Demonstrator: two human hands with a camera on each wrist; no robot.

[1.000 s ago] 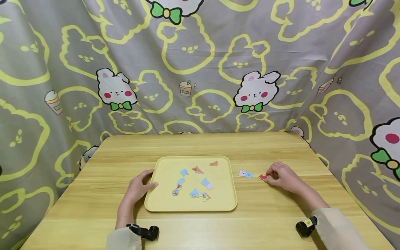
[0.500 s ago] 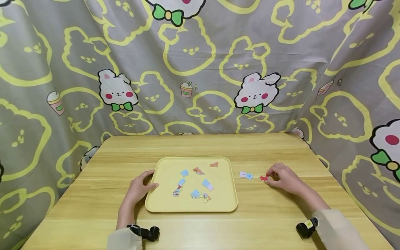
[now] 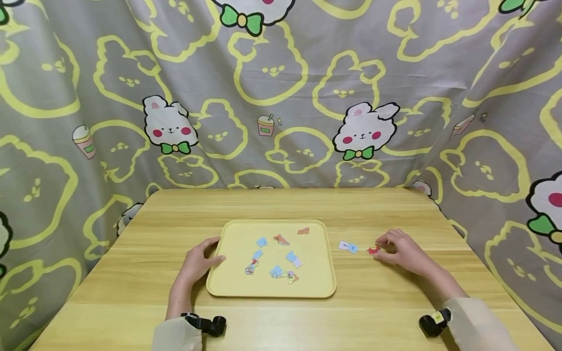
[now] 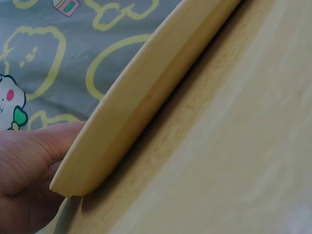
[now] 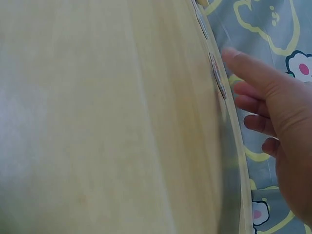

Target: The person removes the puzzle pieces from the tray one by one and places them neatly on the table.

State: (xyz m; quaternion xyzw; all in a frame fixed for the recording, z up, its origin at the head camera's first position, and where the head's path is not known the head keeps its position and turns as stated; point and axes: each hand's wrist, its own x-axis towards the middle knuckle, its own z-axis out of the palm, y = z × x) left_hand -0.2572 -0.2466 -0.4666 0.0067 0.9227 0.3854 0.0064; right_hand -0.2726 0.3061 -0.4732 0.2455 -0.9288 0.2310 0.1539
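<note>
The left hand [image 3: 196, 263] gripped the yellow tray [image 3: 272, 291] by its left rim, thumb over the edge. The right hand [image 3: 403, 252] was relaxed, thumb and index finger parted about the red jigsaw piece [image 3: 373, 250], which lay on the wooden tabletop [image 3: 281, 204] at their tips; contact could not be determined. Left of those fingertips lay a blue-and-white piece [image 3: 348, 247], short of the tray's right edge. Behind both hands' fingers, room extended to the tabletop's back edge.
</note>
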